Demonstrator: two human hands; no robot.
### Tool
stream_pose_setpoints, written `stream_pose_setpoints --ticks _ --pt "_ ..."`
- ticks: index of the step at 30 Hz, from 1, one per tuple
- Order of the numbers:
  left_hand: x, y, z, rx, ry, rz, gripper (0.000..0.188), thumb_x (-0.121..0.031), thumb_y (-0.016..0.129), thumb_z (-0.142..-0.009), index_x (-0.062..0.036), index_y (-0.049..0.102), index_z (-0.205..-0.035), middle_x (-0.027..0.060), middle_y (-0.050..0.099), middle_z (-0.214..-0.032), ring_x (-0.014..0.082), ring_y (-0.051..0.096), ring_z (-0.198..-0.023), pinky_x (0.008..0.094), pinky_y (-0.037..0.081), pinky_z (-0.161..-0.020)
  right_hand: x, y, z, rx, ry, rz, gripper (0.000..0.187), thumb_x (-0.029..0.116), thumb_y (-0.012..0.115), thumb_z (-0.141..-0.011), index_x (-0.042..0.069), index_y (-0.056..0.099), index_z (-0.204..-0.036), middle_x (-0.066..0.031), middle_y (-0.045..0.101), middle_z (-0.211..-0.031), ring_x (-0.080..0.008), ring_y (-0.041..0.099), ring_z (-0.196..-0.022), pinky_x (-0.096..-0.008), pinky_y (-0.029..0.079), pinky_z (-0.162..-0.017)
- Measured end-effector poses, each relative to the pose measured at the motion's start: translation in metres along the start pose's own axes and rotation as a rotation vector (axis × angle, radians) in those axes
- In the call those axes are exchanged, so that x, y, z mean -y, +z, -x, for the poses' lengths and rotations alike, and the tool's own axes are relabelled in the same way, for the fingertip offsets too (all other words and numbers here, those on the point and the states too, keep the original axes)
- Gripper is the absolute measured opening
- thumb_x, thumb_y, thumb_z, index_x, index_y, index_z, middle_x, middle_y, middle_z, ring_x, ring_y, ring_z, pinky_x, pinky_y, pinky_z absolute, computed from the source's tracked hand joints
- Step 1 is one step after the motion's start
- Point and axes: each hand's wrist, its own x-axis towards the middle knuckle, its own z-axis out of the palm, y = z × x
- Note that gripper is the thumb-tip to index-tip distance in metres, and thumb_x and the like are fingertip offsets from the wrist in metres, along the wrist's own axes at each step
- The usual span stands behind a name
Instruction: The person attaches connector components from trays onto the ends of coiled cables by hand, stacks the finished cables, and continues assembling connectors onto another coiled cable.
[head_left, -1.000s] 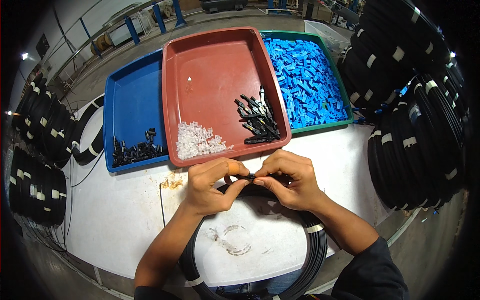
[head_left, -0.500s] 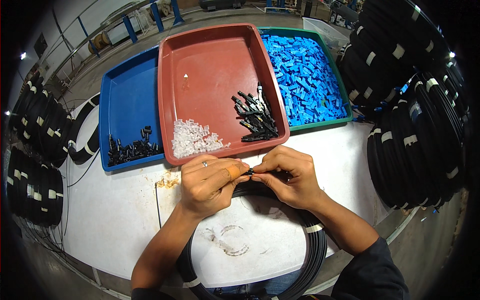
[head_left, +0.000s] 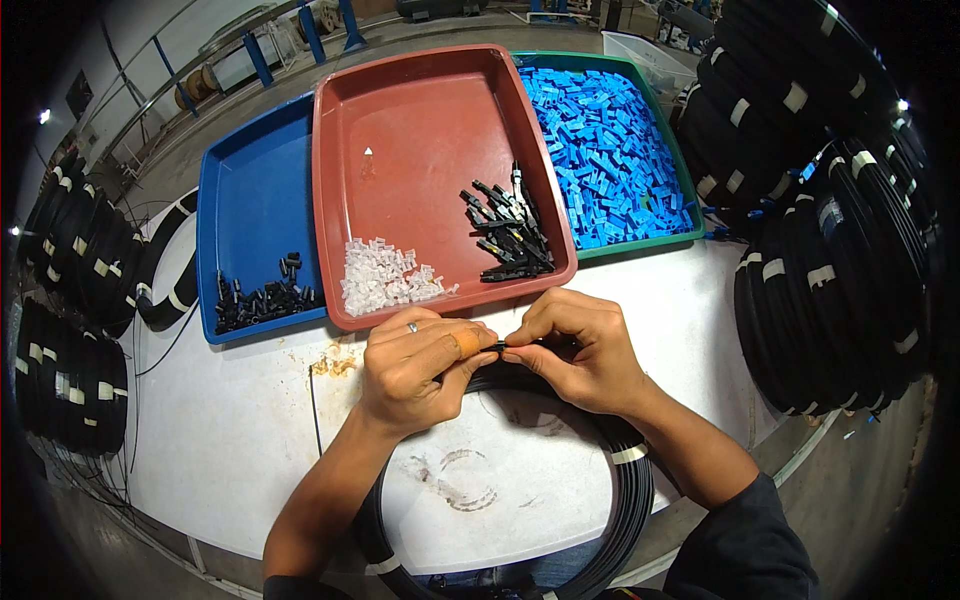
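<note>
Between both sets of fingertips sits a small black connector piece point(head_left: 501, 346), mostly hidden by the fingers. My left hand point(head_left: 420, 370), with a ring and an orange wrap on one finger, pinches its left end. From the other side my right hand point(head_left: 580, 350) pinches it with thumb and forefinger. Just below the hands lies a coil of black cable point(head_left: 632, 490), banded with white tape. The red tray point(head_left: 430, 120) stands right beyond my hands, holding small clear plastic pieces point(head_left: 385, 280) and black connector bodies point(head_left: 510, 235).
A blue tray point(head_left: 260, 160) with small black parts point(head_left: 262, 305) stands at the left, and a green tray point(head_left: 690, 225) full of blue clips point(head_left: 610, 160) at the right. Cable coils are stacked on the right point(head_left: 830, 290) and left point(head_left: 70, 380). A white table point(head_left: 240, 440) carries the trays.
Both hands stay together on the black piece, with only slight finger shifts. My right fingers sit a little closer around it. The whole view has shifted very slightly.
</note>
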Motion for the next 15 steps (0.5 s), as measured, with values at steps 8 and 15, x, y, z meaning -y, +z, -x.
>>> stream_pose_setpoints --ticks 8,15 --pt "-0.0018 -0.0011 -0.0033 0.067 0.013 -0.006 0.02 -0.001 0.086 -0.067 -0.0038 0.075 -0.084 0.0083 0.076 -0.082 0.0212 0.074 -0.073 0.0314 0.056 -0.067 0.0032 -0.0035 0.002 0.044 0.15 -0.048 0.007 0.001 0.08 -0.082 0.0 0.073 -0.084 -0.0076 0.068 -0.077 -0.0102 0.059 -0.06 -0.0254 0.045 -0.053" --pt "-0.0011 -0.0015 -0.0007 0.089 -0.002 0.067 0.022 0.001 0.084 -0.065 -0.0028 0.076 -0.085 0.01 0.076 -0.08 0.0227 0.073 -0.071 0.0322 0.057 -0.068 0.0012 -0.0067 -0.0006 0.137 0.296 -0.2 0.006 0.0 0.079 -0.084 -0.002 0.074 -0.083 -0.0065 0.07 -0.073 -0.007 0.058 -0.06 -0.0249 0.045 -0.054"
